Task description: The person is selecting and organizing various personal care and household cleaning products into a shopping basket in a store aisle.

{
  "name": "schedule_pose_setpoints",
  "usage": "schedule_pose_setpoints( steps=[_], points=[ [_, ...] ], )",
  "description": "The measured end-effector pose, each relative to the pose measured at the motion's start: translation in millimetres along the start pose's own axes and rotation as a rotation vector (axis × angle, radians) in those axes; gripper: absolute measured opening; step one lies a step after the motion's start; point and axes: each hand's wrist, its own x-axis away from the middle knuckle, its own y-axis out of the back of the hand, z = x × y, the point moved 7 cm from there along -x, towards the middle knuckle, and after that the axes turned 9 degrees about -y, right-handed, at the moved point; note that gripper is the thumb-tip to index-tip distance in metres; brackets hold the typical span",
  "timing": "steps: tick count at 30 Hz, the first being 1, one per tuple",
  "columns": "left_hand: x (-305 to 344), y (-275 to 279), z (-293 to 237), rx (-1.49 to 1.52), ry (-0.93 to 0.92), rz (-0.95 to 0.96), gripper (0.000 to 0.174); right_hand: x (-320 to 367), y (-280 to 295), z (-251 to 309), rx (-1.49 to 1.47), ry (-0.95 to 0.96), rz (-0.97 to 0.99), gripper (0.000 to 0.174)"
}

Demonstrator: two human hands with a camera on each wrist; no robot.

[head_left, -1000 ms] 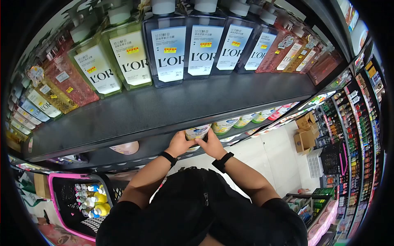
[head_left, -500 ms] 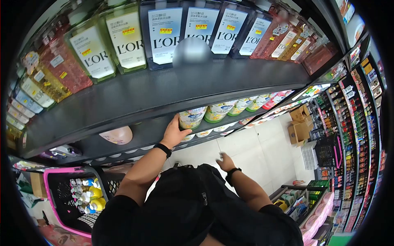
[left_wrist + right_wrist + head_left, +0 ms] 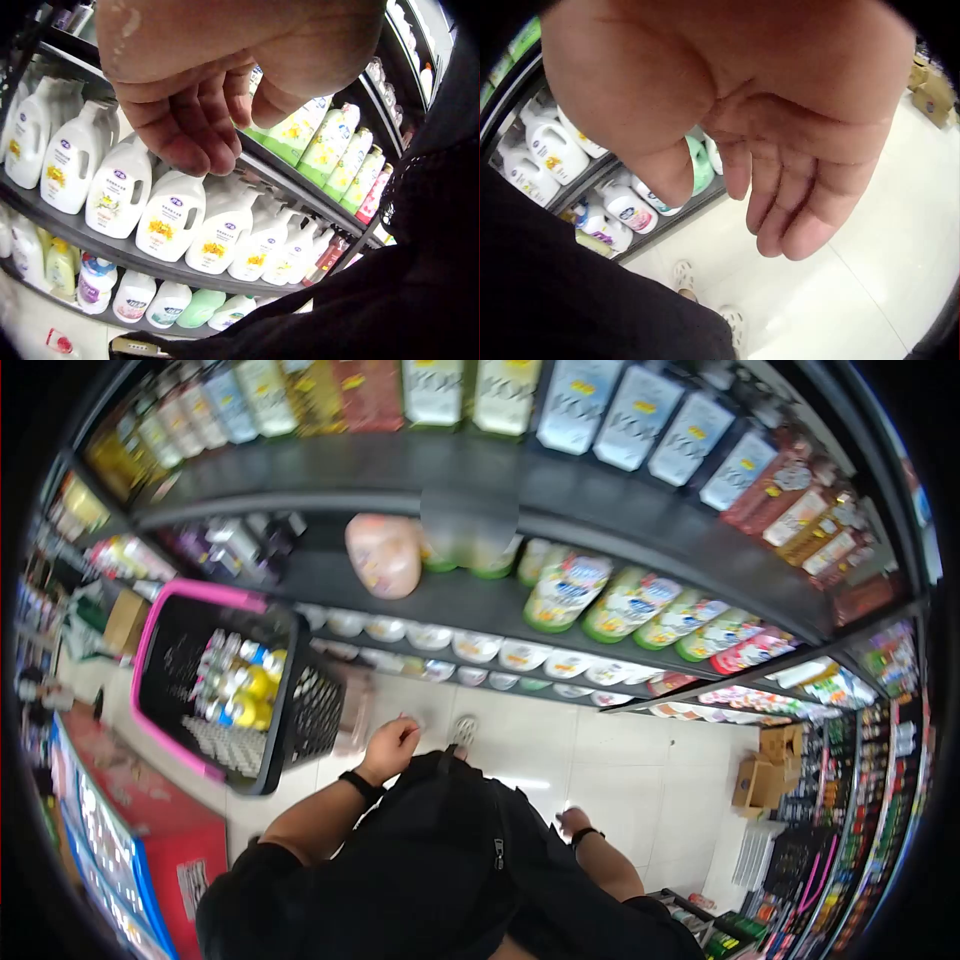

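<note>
My left hand (image 3: 388,750) hangs loosely curled in front of my body in the head view, holding nothing. In the left wrist view its fingers (image 3: 187,139) overlap rows of white handled bottles (image 3: 169,225) on a shelf. Lower and to the right, my right hand (image 3: 574,821) is over the floor, empty too, its fingers (image 3: 802,217) relaxed. A green-and-white bottle with a floral label (image 3: 567,592) stands upright on the middle shelf, first in a row of similar ones. To its left on that shelf is a rounded pink bottle (image 3: 383,557).
A black basket with a pink rim (image 3: 212,598) stands at the left, with yellow, white and blue pump bottles (image 3: 240,690) inside. Tall pump bottles (image 3: 580,405) line the upper shelf. A red display box (image 3: 180,840) is lower left; cardboard boxes (image 3: 765,780) lie right.
Both hands gripped a bottle at the shelf; the right hand let go first, then the left. Both are now down near my body. The view has turned left, bringing the basket closer to the middle.
</note>
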Motion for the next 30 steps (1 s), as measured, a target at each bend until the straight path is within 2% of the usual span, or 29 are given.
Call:
schedule_pose_setpoints(
  steps=[1, 2, 3, 5, 7, 10, 14, 15, 17, 19, 20, 21, 23, 24, 26, 27, 28, 30],
  points=[
    [18, 3, 1, -0.032, 0.013, -0.011, 0.015, 2, 11, 0, -0.518, -0.265, 0.030, 0.046],
    [30, 8, -13, 0.002, 0.058, 0.007, 0.015, 2, 20, 18, -0.697, -0.287, -0.013, 0.041],
    [40, 11, -23, -0.023, 0.071, 0.024, 0.016, -4, 30, 35, -0.726, -0.291, 0.031, 0.049],
    [60, 21, -44, 0.001, 0.054, 0.001, 0.017, -31, 31, 56, -0.557, -0.169, -0.069, 0.049],
    [74, 33, -58, -0.025, 0.065, -0.007, 0.018, -18, 48, 100, -0.621, -0.167, 0.020, 0.048],
    [95, 49, -65, -0.014, 0.070, -0.047, 0.019, -28, 46, 143, -0.541, -0.041, 0.000, 0.048],
    [112, 77, -76, 0.022, 0.074, -0.062, 0.019, 0, 46, 184, -0.586, -0.088, 0.101, 0.047],
    [115, 87, -81, 0.033, 0.026, -0.082, 0.019, 13, 47, 191, -0.621, -0.094, 0.100, 0.050],
    [120, 110, -88, 0.048, -0.071, -0.117, 0.017, 12, 30, 184, -0.530, -0.126, 0.138, 0.048],
    [122, 143, -98, 0.089, -0.134, -0.144, 0.015, 31, 43, 196, -0.258, -0.090, 0.124, 0.037],
    [124, 163, -101, 0.114, -0.166, -0.150, 0.014, -33, -15, 153, -0.093, -0.029, 0.168, 0.027],
    [125, 186, -105, 0.107, -0.210, -0.161, 0.014, -25, -11, 160, -0.009, 0.182, 0.114, 0.026],
    [121, 236, -109, 0.094, -0.316, -0.186, 0.013, 8, 7, 180, -0.317, -0.291, 0.237, 0.025],
    [119, 261, -105, 0.063, -0.360, -0.201, 0.012, 11, 14, 204, -0.396, -0.275, 0.242, 0.024],
    [109, 304, -90, 0.058, -0.319, -0.198, 0.014, 12, 24, 235, -0.551, -0.246, 0.245, 0.022],
    [100, 323, -81, 0.075, -0.306, -0.197, 0.017, 20, 39, 255, -0.741, -0.259, 0.180, 0.024],
    [89, 337, -75, -0.030, -0.281, -0.140, 0.017, 9, 45, 266, -0.847, -0.242, 0.141, 0.034],
    [61, 353, -57, -0.306, -0.296, -0.014, 0.023, 7, 77, 292, -0.937, -0.200, 0.009, 0.037]
  ],
)
